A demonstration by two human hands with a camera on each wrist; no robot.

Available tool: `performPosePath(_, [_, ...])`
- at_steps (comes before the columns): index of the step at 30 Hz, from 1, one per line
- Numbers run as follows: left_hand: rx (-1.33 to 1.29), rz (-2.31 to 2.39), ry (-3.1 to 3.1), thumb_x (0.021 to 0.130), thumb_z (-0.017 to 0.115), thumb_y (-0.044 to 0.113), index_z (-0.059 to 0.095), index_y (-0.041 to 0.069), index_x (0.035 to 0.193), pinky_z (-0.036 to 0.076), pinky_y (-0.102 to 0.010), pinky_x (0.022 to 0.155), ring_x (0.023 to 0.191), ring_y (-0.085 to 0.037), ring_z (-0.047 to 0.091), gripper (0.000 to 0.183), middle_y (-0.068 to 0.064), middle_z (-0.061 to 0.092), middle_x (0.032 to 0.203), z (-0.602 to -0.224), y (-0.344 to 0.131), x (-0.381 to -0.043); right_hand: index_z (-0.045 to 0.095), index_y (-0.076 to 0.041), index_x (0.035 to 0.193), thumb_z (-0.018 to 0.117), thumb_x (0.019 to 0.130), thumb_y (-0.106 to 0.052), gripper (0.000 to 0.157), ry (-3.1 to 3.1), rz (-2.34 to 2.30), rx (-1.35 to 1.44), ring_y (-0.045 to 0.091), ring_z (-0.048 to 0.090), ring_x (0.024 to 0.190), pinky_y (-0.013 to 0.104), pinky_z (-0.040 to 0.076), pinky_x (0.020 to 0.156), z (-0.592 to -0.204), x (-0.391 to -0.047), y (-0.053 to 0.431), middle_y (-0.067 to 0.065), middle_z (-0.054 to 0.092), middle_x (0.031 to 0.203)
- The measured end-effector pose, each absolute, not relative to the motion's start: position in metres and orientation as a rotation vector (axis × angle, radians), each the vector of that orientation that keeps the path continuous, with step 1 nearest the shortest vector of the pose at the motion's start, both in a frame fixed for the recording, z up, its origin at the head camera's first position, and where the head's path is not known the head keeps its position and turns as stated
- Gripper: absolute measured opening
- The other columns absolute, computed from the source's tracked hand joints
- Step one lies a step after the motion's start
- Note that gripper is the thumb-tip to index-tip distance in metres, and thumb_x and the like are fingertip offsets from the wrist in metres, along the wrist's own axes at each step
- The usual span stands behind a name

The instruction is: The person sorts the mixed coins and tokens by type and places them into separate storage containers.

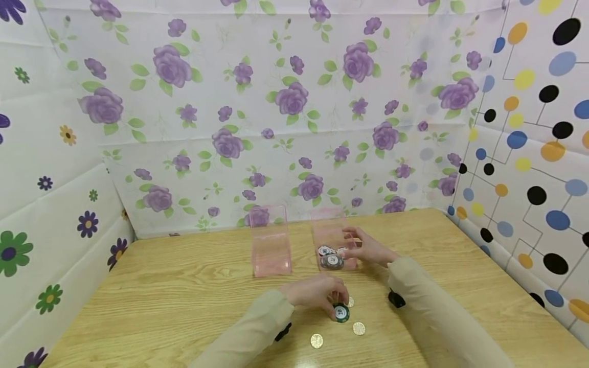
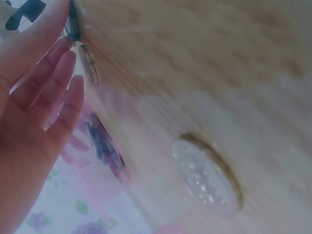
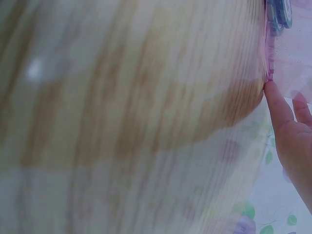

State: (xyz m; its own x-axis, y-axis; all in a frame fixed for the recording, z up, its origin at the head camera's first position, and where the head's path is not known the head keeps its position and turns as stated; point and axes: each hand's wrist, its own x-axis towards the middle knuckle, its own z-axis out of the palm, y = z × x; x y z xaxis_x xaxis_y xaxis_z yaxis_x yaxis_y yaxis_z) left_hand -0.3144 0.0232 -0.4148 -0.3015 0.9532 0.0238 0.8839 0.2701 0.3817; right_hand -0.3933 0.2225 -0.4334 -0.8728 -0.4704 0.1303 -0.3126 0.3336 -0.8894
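Observation:
In the head view my left hand [image 1: 317, 292] pinches the edge of a green poker chip [image 1: 341, 313] marked 20, low over the table. A gold coin [image 1: 350, 302] lies just behind that chip. My right hand [image 1: 370, 249] touches the right side of an open pink clear plastic box [image 1: 350, 264], its fingers spread. Inside this box are several poker chips, with a dark grey 20 chip [image 1: 332, 261] in front. The right wrist view shows one straight finger [image 3: 279, 105] at the box's edge.
A second open pink plastic box [image 1: 271, 255] stands to the left. Two more gold coins, a right one [image 1: 359, 328] and a left one [image 1: 316, 341], lie near the front of the wooden table [image 1: 184, 306]. Flowered sheets [image 1: 257, 102] hang behind; a dotted sheet [image 1: 534, 153] hangs on the right.

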Motion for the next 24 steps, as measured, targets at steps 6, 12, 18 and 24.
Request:
performPosePath(6, [1.744,0.417,2.34,0.049,0.06,0.031,0.052,0.019,0.081,0.03,-0.006,0.055,0.065,0.002,0.04,0.035,0.012,0.044,0.077,-0.4133,0.0232,-0.3133,0.017,-0.019,0.114,0.054,0.065,-0.017,0.061,2.428,-1.558,-0.755,0.033,0.019,0.098,0.038,0.025,0.073,-0.4325,-0.3944,0.2235,0.014,0.019,0.111])
performPosePath(12, [1.745,0.392,2.346,0.047,0.06,0.034,0.054,0.018,0.076,0.029,-0.007,0.053,0.064,0.0,0.039,0.034,0.01,0.044,0.074,-0.4154,0.0229,-0.3133,0.013,-0.01,0.115,0.053,0.066,-0.013,0.063,2.428,-1.538,-0.791,0.033,0.019,0.098,0.041,0.025,0.071,-0.4326,-0.3943,0.2239,0.018,0.017,0.11])
performPosePath(18, [1.769,0.33,2.378,0.049,0.06,0.035,0.054,0.016,0.074,0.028,-0.006,0.054,0.064,0.001,0.039,0.033,0.01,0.044,0.073,-0.4135,0.0231,-0.3111,0.016,-0.014,0.114,0.055,0.064,-0.019,0.064,2.444,-1.547,-0.742,0.028,0.022,0.098,0.037,0.025,0.074,-0.4355,-0.3956,0.2233,0.012,0.02,0.11])
performPosePath(24, [1.878,0.273,2.422,0.053,0.059,0.035,0.053,0.015,0.076,0.028,-0.006,0.052,0.061,0.001,0.038,0.031,0.011,0.044,0.071,-0.4124,0.0219,-0.3071,0.017,-0.018,0.114,0.055,0.064,-0.02,0.063,2.452,-1.552,-0.755,0.03,0.022,0.097,0.037,0.027,0.072,-0.4379,-0.398,0.2245,0.013,0.02,0.11])
